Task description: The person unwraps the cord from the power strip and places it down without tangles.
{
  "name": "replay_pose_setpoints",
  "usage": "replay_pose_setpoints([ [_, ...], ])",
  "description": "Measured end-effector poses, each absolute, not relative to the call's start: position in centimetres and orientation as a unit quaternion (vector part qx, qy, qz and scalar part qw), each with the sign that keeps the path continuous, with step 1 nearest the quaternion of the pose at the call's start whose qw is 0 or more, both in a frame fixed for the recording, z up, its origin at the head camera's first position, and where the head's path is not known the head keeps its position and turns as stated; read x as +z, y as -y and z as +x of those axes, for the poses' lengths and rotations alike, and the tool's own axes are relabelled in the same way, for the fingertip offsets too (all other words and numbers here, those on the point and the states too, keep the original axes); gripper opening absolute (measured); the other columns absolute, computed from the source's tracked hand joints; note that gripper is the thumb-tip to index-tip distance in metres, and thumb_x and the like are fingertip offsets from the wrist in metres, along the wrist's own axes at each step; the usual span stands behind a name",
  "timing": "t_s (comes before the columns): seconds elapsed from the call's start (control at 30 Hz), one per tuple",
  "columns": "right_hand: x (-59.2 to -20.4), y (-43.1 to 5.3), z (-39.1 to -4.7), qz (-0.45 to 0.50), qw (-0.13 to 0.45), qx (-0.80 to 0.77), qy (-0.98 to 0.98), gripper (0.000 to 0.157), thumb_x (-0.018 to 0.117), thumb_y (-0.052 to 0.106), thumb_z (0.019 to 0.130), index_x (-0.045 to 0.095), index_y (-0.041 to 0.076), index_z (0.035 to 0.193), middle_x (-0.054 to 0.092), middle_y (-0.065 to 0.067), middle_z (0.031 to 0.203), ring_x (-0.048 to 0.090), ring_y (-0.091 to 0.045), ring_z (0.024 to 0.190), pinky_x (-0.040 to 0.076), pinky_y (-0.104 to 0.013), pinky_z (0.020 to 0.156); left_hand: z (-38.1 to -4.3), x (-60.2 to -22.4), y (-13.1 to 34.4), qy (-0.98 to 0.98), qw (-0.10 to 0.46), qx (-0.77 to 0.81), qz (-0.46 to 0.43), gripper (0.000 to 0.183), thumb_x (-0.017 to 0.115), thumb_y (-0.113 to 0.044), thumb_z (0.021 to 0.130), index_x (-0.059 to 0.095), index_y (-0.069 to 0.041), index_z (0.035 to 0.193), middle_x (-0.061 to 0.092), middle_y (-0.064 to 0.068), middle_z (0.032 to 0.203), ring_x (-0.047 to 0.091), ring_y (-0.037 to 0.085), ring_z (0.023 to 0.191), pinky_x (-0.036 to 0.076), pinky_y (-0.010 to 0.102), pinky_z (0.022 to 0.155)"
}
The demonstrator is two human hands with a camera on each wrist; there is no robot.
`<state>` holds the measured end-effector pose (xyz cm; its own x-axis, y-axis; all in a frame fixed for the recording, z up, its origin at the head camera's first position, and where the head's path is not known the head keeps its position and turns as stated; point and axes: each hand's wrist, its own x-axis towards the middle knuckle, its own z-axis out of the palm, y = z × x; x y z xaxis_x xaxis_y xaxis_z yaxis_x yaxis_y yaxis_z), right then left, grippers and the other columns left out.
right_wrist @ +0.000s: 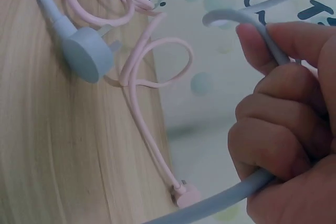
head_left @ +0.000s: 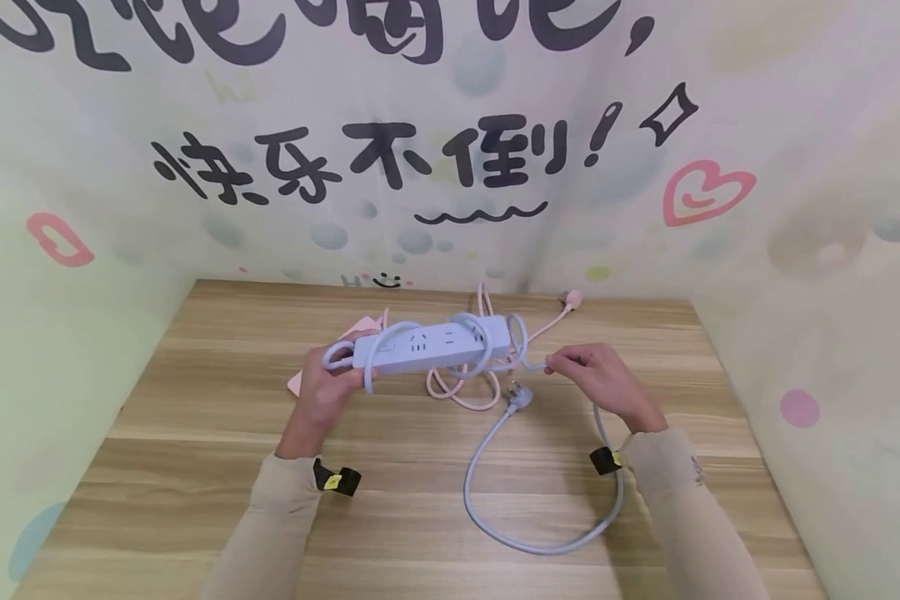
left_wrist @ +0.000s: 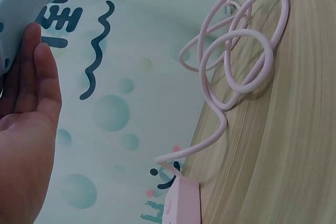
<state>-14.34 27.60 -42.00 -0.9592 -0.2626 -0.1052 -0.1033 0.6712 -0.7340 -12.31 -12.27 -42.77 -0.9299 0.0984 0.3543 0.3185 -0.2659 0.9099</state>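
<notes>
In the head view my left hand grips the left end of a light blue power strip, held up above the table. Several turns of its own cord loop around the strip. My right hand pinches the cord to the right of the strip; in the right wrist view its other fingers curl round the cord too. From there the cord runs down in a wide loop on the table to its blue plug. The left wrist view shows the left fingers against the strip's underside.
Behind the blue strip lies a pink power strip, mostly covered in the head view. Its tangled pink cord ends in a pink plug near the back edge. A printed wall borders the wooden table.
</notes>
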Motion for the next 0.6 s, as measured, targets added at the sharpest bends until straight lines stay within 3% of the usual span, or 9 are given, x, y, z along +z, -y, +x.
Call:
replay_pose_setpoints([
  [0.1,-42.3,-27.3,-14.8,-0.097,0.097,-0.391,-0.91,0.031,0.057,0.038,0.104,0.079,0.016,0.1,0.074,-0.003,0.093,0.052,-0.02,0.082,0.042,-0.032,0.074,-12.3,-43.0,12.3,0.621,0.059,-0.756,-0.198,0.053,0.063,0.017,0.073,0.078,-0.022,0.106,0.075,-0.012,0.109,0.066,0.003,0.093,0.057,0.015,0.079],
  [0.23,-42.1,-26.8,-15.4,-0.091,0.086,-0.389,-0.913,0.03,0.058,0.038,0.103,0.079,0.018,0.097,0.052,0.004,0.068,0.04,-0.015,0.065,0.036,-0.028,0.062,-12.2,-43.2,12.4,0.646,0.036,-0.729,-0.223,0.053,0.065,0.012,0.076,0.077,-0.025,0.112,0.074,-0.013,0.111,0.065,0.002,0.092,0.057,0.016,0.078],
  [0.3,-41.7,-26.5,-15.8,-0.088,0.077,-0.392,-0.912,0.03,0.058,0.038,0.103,0.079,0.018,0.096,0.046,0.004,0.065,0.036,-0.014,0.061,0.034,-0.028,0.059,-12.2,-43.4,12.4,0.655,0.024,-0.717,-0.235,0.05,0.065,0.011,0.077,0.076,-0.021,0.114,0.074,-0.013,0.112,0.065,0.003,0.092,0.057,0.016,0.078],
  [0.4,-41.0,-26.1,-16.1,-0.08,0.061,-0.4,-0.911,0.03,0.058,0.039,0.103,0.079,0.018,0.097,0.053,0.002,0.069,0.036,-0.016,0.063,0.036,-0.029,0.062,-12.1,-43.7,12.4,0.671,0.014,-0.699,-0.248,0.043,0.065,0.009,0.078,0.075,-0.008,0.116,0.074,-0.014,0.113,0.065,0.003,0.092,0.057,0.017,0.077],
  [0.5,-40.0,-25.8,-16.0,-0.068,0.03,-0.405,-0.911,0.033,0.057,0.041,0.103,0.079,0.017,0.101,0.064,-0.001,0.082,0.046,-0.017,0.072,0.042,-0.03,0.071,-12.2,-43.8,12.3,0.682,0.006,-0.685,-0.257,0.038,0.067,0.008,0.079,0.07,0.006,0.117,0.074,-0.014,0.112,0.065,0.004,0.091,0.057,0.018,0.076],
  [0.6,-38.8,-25.5,-15.5,-0.054,-0.007,-0.415,-0.908,0.036,0.057,0.043,0.103,0.079,0.015,0.104,0.063,-0.001,0.082,0.048,-0.017,0.075,0.042,-0.03,0.071,-12.2,-43.8,12.3,0.688,-0.003,-0.677,-0.262,0.04,0.067,0.007,0.078,0.066,0.012,0.118,0.074,-0.014,0.109,0.065,0.004,0.089,0.057,0.019,0.074],
])
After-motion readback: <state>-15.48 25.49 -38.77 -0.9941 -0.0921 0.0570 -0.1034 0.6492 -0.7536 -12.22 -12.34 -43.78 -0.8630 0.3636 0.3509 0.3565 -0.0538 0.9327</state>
